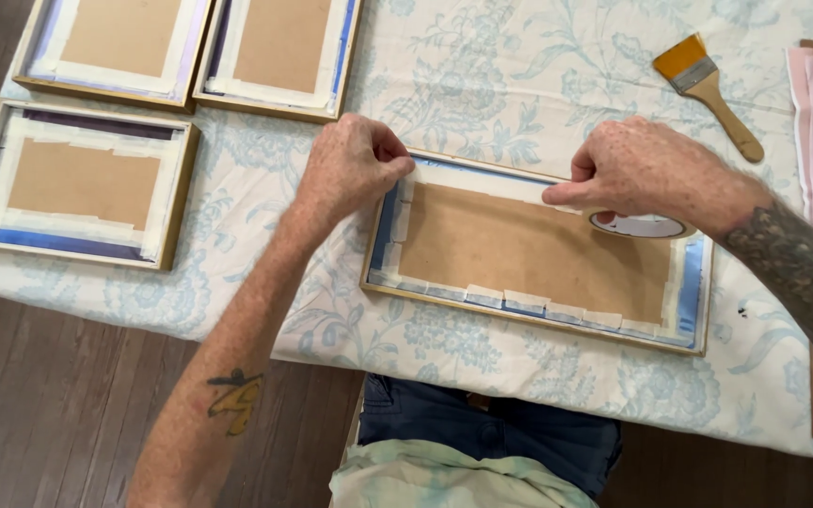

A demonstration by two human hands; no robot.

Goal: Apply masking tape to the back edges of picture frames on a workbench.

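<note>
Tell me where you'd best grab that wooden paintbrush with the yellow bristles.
Probably by the bare wooden handle of the paintbrush, coming from above at its lower right end. It lies flat on the floral tablecloth, with bristles pointing up-left and the handle free of other things.

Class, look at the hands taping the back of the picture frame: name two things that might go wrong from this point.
1. The left hand pins the tape strip at the corner while the right hand pulls the tape roll along; uneven tension might leave it crooked or wrinkled.
2. The frame lies near the table edge on a loose cloth, so it might slide.
</note>
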